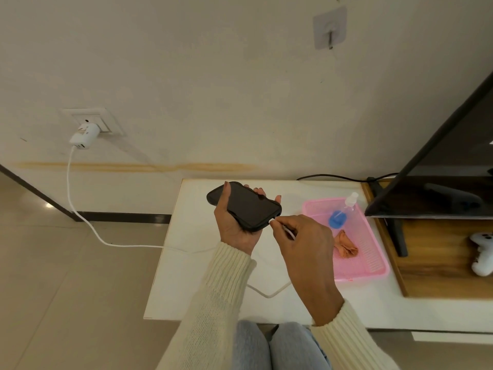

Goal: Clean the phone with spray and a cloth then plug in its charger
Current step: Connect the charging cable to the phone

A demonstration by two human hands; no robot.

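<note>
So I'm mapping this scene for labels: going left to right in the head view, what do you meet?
Charger adapter → phone in the left hand → right hand at the cable plug → pink tray → game controller.

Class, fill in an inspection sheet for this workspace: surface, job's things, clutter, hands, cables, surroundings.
Surface: white table, low.
Job's things: phone held above table; spray bottle and cloth lying in pink tray.
Clutter: white game controller on wooden stand.
Hands: left hand cradles phone; right hand pinches cable plug at phone's port.
Cables: white charger cable from wall adapter; black cable behind table.
Surroundings: TV, wall hook.
</note>
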